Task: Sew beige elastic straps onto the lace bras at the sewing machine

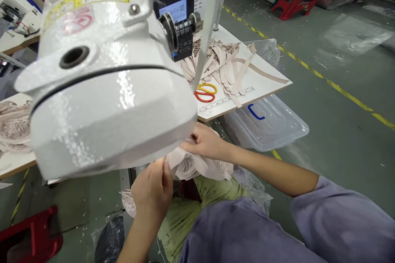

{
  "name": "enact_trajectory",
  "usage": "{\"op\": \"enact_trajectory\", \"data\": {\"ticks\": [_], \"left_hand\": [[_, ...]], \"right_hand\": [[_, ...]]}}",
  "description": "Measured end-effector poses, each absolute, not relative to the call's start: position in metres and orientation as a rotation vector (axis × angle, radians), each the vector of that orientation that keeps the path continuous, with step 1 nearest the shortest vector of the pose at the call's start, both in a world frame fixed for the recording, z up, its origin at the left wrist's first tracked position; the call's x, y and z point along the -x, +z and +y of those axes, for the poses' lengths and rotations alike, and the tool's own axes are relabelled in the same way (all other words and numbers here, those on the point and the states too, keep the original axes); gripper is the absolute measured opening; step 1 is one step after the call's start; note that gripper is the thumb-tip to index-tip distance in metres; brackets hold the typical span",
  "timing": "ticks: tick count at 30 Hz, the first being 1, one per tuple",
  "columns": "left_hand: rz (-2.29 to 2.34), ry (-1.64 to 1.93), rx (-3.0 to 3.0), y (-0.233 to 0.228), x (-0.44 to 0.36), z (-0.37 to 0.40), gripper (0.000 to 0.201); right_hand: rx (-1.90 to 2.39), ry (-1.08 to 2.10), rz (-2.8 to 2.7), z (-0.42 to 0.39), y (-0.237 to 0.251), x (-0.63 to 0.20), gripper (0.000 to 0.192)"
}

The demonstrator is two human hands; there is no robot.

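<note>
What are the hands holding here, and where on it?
Both hands pinch the pale pink fabric: left hand at its near edge, right hand at its top edge.

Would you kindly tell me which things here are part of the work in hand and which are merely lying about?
In hand:
- left hand and right hand, both gripping the pink lace fabric
- white sewing machine

Lying about:
- beige strips
- scissors
- clear plastic lid
- red stool

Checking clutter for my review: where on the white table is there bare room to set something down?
Bare strip along the table edge, between scissors and the far corner. Crowded behind: beige strips. Both hands hold fabric under the machine.
</note>
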State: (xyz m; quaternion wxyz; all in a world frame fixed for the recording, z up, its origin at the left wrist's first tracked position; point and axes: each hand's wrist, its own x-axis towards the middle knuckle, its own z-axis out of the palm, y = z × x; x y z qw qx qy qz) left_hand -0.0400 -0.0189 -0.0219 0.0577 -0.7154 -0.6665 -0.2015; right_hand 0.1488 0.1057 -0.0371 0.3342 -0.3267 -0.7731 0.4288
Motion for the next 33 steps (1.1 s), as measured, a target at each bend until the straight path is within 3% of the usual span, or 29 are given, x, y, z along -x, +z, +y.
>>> {"op": "enact_trajectory", "data": {"ticks": [5,10,14,18,22,24,27,30,33], "left_hand": [[-2.555,-1.066,2.169,-0.012,0.044,-0.025,0.038],[-2.872,-1.025,2.520,-0.003,0.053,-0.025,0.042],[-2.903,-1.313,2.850,-0.003,0.051,-0.043,0.036],[-3.061,-1.659,2.366,0.006,0.065,-0.074,0.032],[-3.098,-1.515,2.082,0.021,0.093,-0.095,0.031],[-3.135,-1.277,2.169,0.018,0.102,-0.097,0.031],[-3.088,-1.148,1.994,-0.010,0.101,-0.094,0.025],[-3.045,-1.402,1.660,-0.051,0.084,-0.089,0.028],[-3.116,-1.611,1.749,-0.083,0.060,-0.085,0.037]], "right_hand": [[0.895,1.210,-1.950,0.097,-0.047,-0.159,0.046],[0.940,1.268,-2.049,0.066,-0.049,-0.173,0.023],[0.710,1.621,-2.035,0.014,-0.039,-0.175,0.029],[0.613,2.047,-1.744,-0.020,-0.030,-0.152,0.030],[0.538,2.444,-1.250,-0.019,-0.047,-0.098,0.055],[0.635,2.525,-0.888,-0.015,-0.062,-0.075,0.051],[0.819,2.307,-0.718,-0.015,-0.086,-0.065,0.032],[0.905,1.896,-1.077,-0.020,-0.106,-0.077,0.022],[0.874,1.464,-1.597,-0.025,-0.122,-0.095,0.011]]}}
